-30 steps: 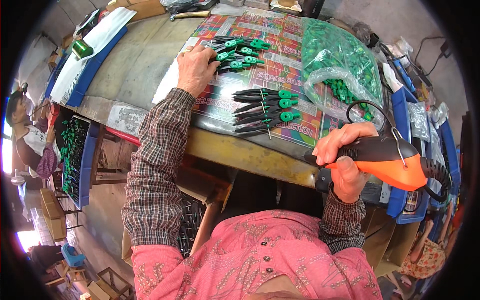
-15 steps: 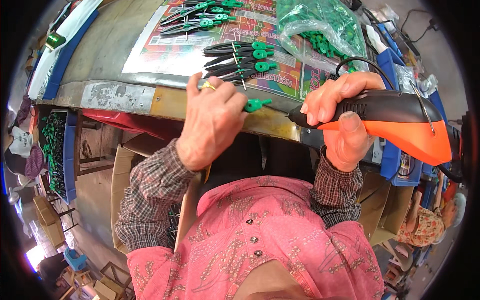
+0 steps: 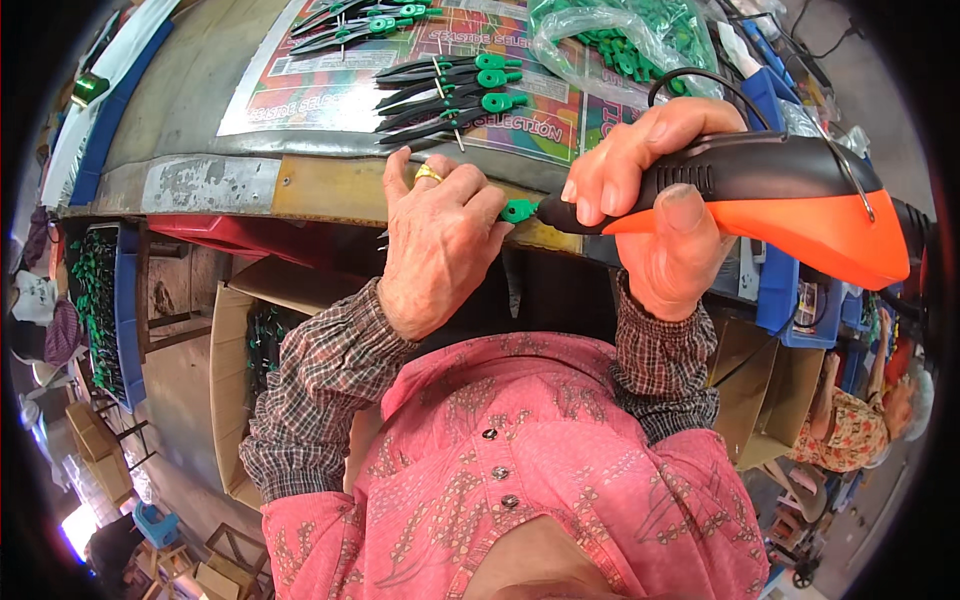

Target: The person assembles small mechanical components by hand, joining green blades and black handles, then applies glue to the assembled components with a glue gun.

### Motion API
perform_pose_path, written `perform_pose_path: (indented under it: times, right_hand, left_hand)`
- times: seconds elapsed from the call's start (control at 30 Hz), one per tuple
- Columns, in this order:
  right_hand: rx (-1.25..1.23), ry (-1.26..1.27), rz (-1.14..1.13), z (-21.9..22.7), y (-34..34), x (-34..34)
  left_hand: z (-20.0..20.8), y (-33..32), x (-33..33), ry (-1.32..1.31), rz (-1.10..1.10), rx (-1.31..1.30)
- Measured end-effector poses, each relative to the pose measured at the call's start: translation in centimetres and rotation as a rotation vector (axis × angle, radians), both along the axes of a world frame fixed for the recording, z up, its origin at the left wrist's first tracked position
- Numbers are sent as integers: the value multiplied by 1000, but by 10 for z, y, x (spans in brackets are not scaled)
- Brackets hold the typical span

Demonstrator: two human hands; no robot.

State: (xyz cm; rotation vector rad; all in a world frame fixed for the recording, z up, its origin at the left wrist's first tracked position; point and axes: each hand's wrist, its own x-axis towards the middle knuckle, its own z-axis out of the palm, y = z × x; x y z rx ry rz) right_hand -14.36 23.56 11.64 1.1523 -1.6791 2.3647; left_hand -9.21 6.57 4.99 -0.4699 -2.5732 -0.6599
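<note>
At the front edge of the workbench [image 3: 330, 188], my left hand [image 3: 440, 240] is closed round a slim dark piece with a green end [image 3: 519, 210], which sticks out toward the right. Most of the piece is hidden by my fingers. My right hand [image 3: 665, 205] grips an orange-and-black corded power screwdriver [image 3: 780, 225], lying nearly level. Its black nose meets the green end; the bit cannot be seen. Just beyond my left hand lies a row of black pieces with green ends [image 3: 440, 100], crossed by a thin metal rod.
More black-and-green pieces [image 3: 355, 35] lie farther back on a printed sheet [image 3: 270, 95]. A clear bag [image 3: 560, 50] of green parts sits at the back right. Below the bench stand an open cardboard box [image 3: 228, 390] and blue bins [image 3: 127, 340]. Another person [image 3: 845, 430] is at far right.
The screwdriver has come left and its nose now meets the green end in my left hand. The whole view has shifted slightly, with the bench sliding left and up.
</note>
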Motion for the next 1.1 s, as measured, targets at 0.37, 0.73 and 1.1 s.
perform_pose_path:
  times: [0.37, 0.73, 1.1]
  right_hand:
    - [-76, -74, 43, -10, -13, -7]
    - [-154, -102, 71, -11, -17, -10]
    - [164, 37, 43, -8, -19, -19]
  left_hand:
    - [1, -3, 0, -61, -24, 35]
    - [-1, -4, -1, -40, -27, 59]
    - [-2, -5, -2, -38, -40, 74]
